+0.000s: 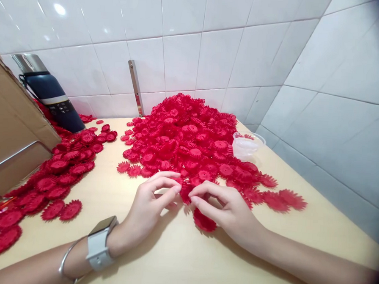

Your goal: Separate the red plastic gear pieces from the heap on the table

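A big heap of red plastic flower pieces [189, 137] lies on the pale wooden table [177, 260] against the tiled wall. My left hand [148, 209] and my right hand [227, 209] meet at the heap's near edge. Their fingertips pinch one red flower piece [185, 193] between them. Another red piece [203, 222] lies under my right palm. My left wrist wears a white watch [100, 243] and a thin bangle.
A second spread of red pieces [50, 181] runs along the left side beside a cardboard box [12, 132]. A dark blue flask [50, 94] stands at the back left. A clear plastic cup [247, 145] sits right of the heap.
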A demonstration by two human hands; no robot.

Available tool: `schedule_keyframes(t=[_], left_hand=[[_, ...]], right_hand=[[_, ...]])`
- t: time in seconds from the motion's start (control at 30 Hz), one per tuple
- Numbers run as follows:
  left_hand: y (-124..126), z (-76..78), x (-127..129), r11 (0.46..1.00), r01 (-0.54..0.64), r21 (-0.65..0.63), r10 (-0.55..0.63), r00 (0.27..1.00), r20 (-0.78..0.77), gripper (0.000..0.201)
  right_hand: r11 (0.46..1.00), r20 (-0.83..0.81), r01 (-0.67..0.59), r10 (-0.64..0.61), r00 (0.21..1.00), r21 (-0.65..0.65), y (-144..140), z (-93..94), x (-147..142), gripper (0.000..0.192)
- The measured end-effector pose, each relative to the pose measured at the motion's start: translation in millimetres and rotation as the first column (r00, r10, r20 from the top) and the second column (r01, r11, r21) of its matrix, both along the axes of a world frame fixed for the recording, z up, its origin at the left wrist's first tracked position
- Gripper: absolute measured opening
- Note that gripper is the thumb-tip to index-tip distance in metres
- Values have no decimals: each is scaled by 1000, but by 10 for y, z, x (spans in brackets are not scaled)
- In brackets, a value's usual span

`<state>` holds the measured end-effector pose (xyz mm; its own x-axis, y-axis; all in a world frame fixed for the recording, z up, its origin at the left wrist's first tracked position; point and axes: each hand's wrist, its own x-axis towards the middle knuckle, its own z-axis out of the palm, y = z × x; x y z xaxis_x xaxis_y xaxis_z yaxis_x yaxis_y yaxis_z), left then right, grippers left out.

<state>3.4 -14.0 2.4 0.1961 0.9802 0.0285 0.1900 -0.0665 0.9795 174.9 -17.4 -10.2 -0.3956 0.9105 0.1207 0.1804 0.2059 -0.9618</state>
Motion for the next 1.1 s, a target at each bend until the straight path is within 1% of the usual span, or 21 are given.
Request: schedule_keyframes(t=[0.17, 0.33, 0.4, 0.53, 0.63, 0.83, 1.1], left_hand=[[-6, 12, 4, 998, 64, -26, -63, 996, 57, 12], [4, -9, 7, 989, 150, -16, -147, 983, 112, 8], [11, -14, 8, 986, 169, -6, -167, 979, 116, 6], [15, -21, 4, 985, 171, 10, -171, 978, 117, 5], [12, -34, -2, 984, 178, 0, -176, 975, 135, 5], [13, -50, 6, 981, 187, -54, -175, 969, 172, 6], [11, -34, 27, 979, 188, -83, -165, 961, 224, 5]], right_hand=[[1000, -3, 25, -25, 1000, -6, 23, 11, -12, 10], [993, -101, -4, -8, 995, -122, 10, 3, -18, 11], [990, -123, -4, -14, 992, -142, 14, 4, -19, 13], [993, -92, 32, -42, 995, -113, 28, 14, -13, 14], [994, -103, 20, -31, 994, -106, 30, 11, -4, 12], [988, -160, -14, -11, 987, -156, 37, -18, 2, 9], [982, -193, -17, -20, 981, -188, 40, 19, -9, 9]])
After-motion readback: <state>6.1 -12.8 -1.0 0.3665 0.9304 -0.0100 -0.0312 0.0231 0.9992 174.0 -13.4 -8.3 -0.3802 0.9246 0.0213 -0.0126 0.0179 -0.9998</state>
